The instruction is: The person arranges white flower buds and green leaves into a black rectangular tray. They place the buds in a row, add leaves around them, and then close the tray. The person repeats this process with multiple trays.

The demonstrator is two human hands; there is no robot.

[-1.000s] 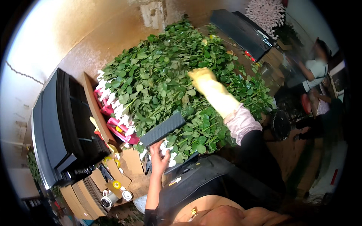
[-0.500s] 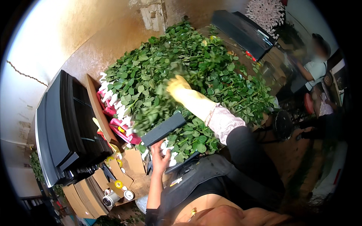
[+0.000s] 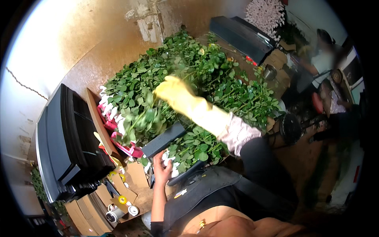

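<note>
A big heap of green leafy stems (image 3: 221, 75) covers the bench in front of me. My right hand (image 3: 173, 93), in a yellow glove with a pale cuff, is above the heap's left part and shut on a blurred bunch of leafy stems (image 3: 144, 118) that hangs to its left. My bare left hand (image 3: 162, 168) is raised just below a black ribbed bar (image 3: 164, 139), beside white flower heads (image 3: 170, 157). Whether it grips anything is hidden.
A stack of black trays (image 3: 67, 142) stands at the left, with cardboard boxes and tape rolls (image 3: 118, 201) below it. Pink wrappers (image 3: 126, 148) line the heap's left edge. More black trays (image 3: 241, 35) lie at the back. Another person (image 3: 323, 59) works at the far right near a black bucket (image 3: 290, 128).
My gloved right hand has swung left across the heap, lifting a bunch of leafy stems with it. The left hand has stayed under the black bar.
</note>
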